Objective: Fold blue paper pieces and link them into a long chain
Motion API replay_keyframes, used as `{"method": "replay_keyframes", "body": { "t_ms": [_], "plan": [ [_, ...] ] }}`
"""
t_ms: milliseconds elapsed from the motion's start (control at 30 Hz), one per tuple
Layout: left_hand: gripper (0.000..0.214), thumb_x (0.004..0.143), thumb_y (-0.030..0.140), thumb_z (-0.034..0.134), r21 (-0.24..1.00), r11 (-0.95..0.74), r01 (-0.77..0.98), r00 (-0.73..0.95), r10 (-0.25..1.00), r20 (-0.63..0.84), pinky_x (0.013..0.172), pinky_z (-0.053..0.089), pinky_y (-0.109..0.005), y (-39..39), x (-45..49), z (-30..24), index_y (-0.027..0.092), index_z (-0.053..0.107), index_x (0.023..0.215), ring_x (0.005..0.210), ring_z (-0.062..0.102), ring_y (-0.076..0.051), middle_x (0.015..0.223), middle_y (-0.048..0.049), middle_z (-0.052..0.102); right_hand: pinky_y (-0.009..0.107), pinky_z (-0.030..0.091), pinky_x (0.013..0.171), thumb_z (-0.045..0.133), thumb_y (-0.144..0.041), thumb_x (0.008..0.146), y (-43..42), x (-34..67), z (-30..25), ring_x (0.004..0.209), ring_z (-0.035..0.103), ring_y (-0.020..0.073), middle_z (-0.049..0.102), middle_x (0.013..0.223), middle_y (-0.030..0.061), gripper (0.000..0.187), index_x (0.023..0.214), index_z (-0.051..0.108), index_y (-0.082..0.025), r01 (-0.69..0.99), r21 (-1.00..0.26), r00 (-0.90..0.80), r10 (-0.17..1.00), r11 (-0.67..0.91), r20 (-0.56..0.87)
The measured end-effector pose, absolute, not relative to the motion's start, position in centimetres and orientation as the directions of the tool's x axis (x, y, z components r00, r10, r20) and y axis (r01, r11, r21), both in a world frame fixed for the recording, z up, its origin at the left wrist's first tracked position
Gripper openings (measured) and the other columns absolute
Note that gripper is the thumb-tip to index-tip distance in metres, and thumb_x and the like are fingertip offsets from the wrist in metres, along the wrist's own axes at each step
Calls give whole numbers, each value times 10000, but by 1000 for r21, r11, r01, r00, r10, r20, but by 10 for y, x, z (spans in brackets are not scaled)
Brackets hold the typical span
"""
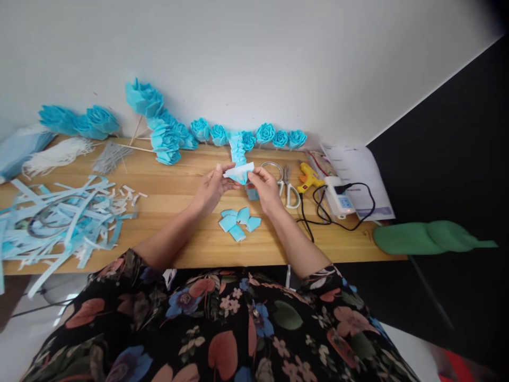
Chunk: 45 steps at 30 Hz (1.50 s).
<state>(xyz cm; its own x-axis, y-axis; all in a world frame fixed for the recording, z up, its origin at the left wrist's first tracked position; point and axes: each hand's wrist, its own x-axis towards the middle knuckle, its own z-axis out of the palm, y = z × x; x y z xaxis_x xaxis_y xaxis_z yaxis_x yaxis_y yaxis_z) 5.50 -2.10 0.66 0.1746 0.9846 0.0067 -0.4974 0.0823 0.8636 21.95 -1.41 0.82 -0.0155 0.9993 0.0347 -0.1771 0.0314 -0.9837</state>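
Note:
My left hand (210, 188) and my right hand (265, 187) meet over the wooden table (178, 233), both pinching one small light-blue folded paper piece (239, 172). Each hand grips one end of it with thumb and fingers closed. Just below the hands, a few folded blue paper petals (239, 219) lie on the table. A stack of blue folded pieces (237, 147) stands behind the held piece.
Finished blue paper roses (254, 135) line the wall, with bigger ones on sticks (153, 119) at left. Blue and white paper strips (59, 220) pile up on the left. Scissors (289, 188), a yellow glue gun (308, 178), a white device with black cable (342, 204) and green material (429, 237) lie right.

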Motion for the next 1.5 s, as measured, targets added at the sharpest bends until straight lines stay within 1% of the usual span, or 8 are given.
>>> {"method": "replay_keyframes", "body": {
  "t_ms": [233,400,567,700,867,1100,1300,1500],
  "plan": [
    [238,955,277,688,812,202,-547,225,970,-91,794,613,-316,-18,52,6,97,702,1110,794,765,-187,851,-92,772,261,511,641,786,-552,690,-9,221,3,696,556,121,612,730,-44,395,840,604,-235,-179,-983,70,997,37,25],
    [293,789,174,840,812,249,-528,272,955,-116,805,609,-308,-18,52,2,120,741,1059,776,758,-174,836,-71,778,271,522,661,779,-545,696,-9,221,1,681,553,119,604,722,-48,397,878,610,-235,-152,-987,68,997,44,34],
    [371,651,229,949,837,262,-480,342,935,-97,789,597,-289,-18,54,-2,134,785,969,781,736,-162,839,-62,782,275,530,679,774,-576,689,-10,219,0,785,629,150,680,810,-18,462,958,621,-233,-114,-992,68,997,56,48],
    [360,648,347,959,862,255,-439,346,933,-100,739,585,-287,-18,55,-3,130,791,881,719,718,-156,802,-71,777,295,538,713,744,-548,729,-11,218,0,810,653,161,705,842,-7,444,1022,635,-232,-86,-992,51,995,88,84],
    [430,602,404,976,873,249,-419,321,940,-115,698,579,-274,-18,56,-5,111,794,858,697,715,-151,837,-94,786,304,518,725,712,-437,784,-13,218,-1,771,646,156,692,805,-19,300,987,606,-244,-25,-984,55,983,176,174],
    [383,641,397,956,882,230,-411,334,938,-89,693,586,-282,-17,55,-7,113,783,833,672,710,-151,791,-83,773,295,474,710,605,-315,844,-21,218,6,761,618,146,679,812,-11,98,902,633,-242,221,-929,52,948,296,314],
    [318,696,338,924,880,216,-422,324,943,-76,677,576,-272,-16,55,-9,122,764,866,670,704,-141,802,-74,771,304,484,726,576,-320,872,-22,218,7,802,640,155,716,873,3,129,927,668,-249,239,-927,28,952,288,303],
    [356,665,347,940,883,210,-419,304,949,-82,661,578,-264,-17,55,-6,122,751,866,647,703,-139,767,-60,762,306,498,744,571,-456,931,-21,219,4,839,664,160,736,905,11,255,939,710,-242,183,-942,-15,959,281,283]
  ]
}}
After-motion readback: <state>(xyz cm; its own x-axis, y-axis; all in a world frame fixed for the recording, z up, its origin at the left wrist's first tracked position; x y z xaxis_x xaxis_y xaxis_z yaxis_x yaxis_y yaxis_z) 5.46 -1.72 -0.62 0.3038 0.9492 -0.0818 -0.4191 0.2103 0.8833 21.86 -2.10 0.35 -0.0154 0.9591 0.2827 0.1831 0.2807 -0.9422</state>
